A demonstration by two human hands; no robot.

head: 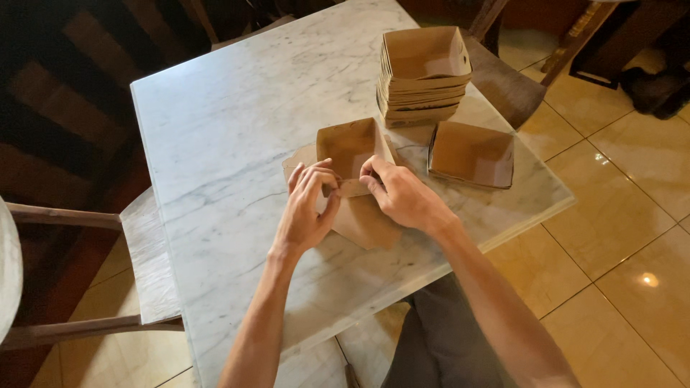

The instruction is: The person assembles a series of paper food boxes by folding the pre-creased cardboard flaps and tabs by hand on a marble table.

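At nine o'clock a wooden chair (147, 251) adjoins the marble desk (237, 115). Centrally, the left hand (305, 212) and right hand (402, 194) pinch a half-folded brown cardboard tray (352, 147), each grip closed on its near flap. At one o'clock stands a stack of folded trays (424, 72); at three o'clock lies a single folded tray (472, 153).

Half-folded tray (352, 147) on flat sheets (366, 219), tray stack (424, 75) behind, single tray (472, 153) right.
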